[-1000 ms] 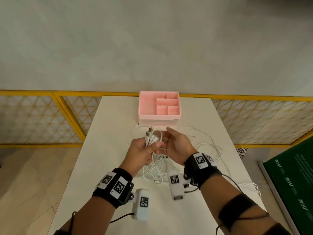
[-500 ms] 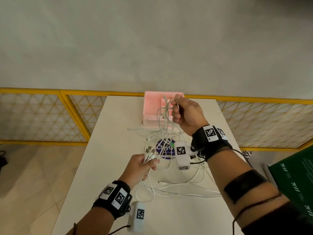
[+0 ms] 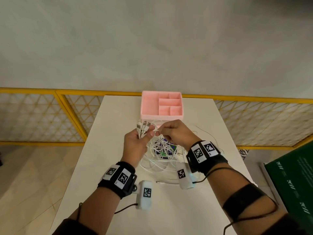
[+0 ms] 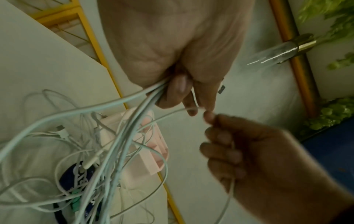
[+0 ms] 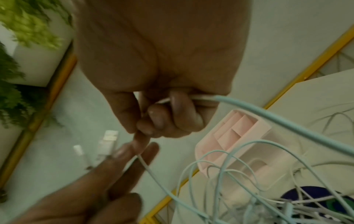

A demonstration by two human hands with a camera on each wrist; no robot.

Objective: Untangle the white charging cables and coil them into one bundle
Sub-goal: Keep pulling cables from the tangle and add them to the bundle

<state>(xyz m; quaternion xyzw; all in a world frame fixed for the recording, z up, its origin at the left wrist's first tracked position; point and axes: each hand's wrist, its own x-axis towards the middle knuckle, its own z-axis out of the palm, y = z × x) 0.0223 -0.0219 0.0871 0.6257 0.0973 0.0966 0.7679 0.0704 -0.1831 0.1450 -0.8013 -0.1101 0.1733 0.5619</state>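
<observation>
My left hand [image 3: 144, 135] is raised over the white table [image 3: 118, 158] and grips several white cables just below their plug ends [image 3: 142, 127], which fan out above the fist. My right hand [image 3: 160, 132] meets it from the right and pinches one thin cable [image 4: 172, 112] between thumb and forefinger; a second strand [image 5: 201, 98] runs through its curled fingers. The rest of the white cables [image 3: 160, 152] hang down into a loose tangle on the table beneath both hands. In the right wrist view, the left hand [image 5: 107, 178] and its plugs [image 5: 109, 141] sit at lower left.
A pink compartment organiser [image 3: 161, 106] stands at the table's far edge, just beyond the hands. A dark blue round mat [image 3: 171, 148] lies under the tangle. Yellow lattice railings [image 3: 42, 116] flank the table, and a green board [image 3: 288, 184] is at the right.
The right hand, stretched out over the pink organiser with a cable half a second ago, has come back to the left hand. The left hand has lifted and moved forward with its plug ends.
</observation>
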